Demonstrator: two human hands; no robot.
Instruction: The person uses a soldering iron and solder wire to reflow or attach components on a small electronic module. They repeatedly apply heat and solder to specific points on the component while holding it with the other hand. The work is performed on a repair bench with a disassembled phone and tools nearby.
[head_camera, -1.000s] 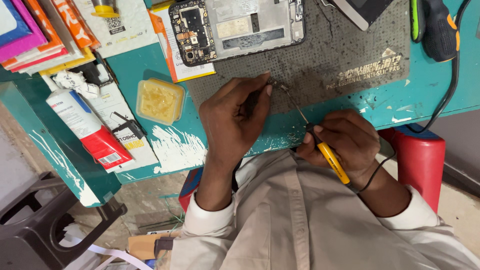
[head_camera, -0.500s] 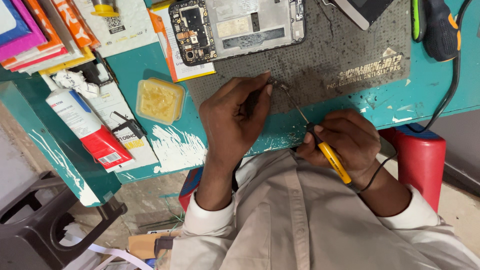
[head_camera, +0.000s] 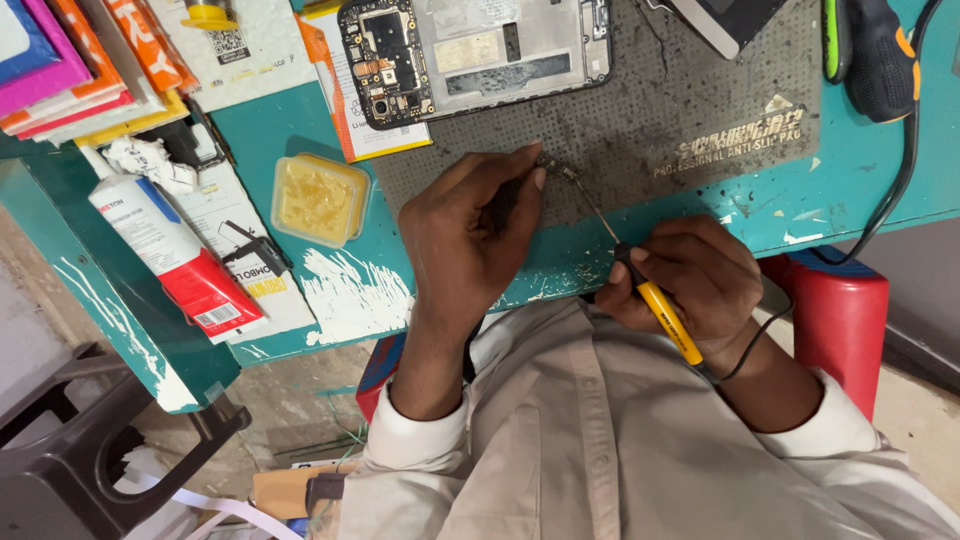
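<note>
My right hand (head_camera: 690, 285) grips a soldering iron with a yellow handle (head_camera: 668, 322); its thin metal tip reaches up-left to a small part (head_camera: 556, 168) on the grey anti-slip mat (head_camera: 680, 120). My left hand (head_camera: 470, 235) rests on the mat's near edge, its fingers pinched around a dark slender tool beside that small part. An opened phone with its circuit board exposed (head_camera: 475, 55) lies at the mat's far side, apart from both hands.
A yellow tub of flux paste (head_camera: 320, 198) sits left of my left hand on the teal table (head_camera: 860, 180). A white and red tube (head_camera: 175, 250), coloured packets (head_camera: 70, 60), a black and orange tool (head_camera: 880, 55) with a cable, and a red stool (head_camera: 835, 320) surround the workspace.
</note>
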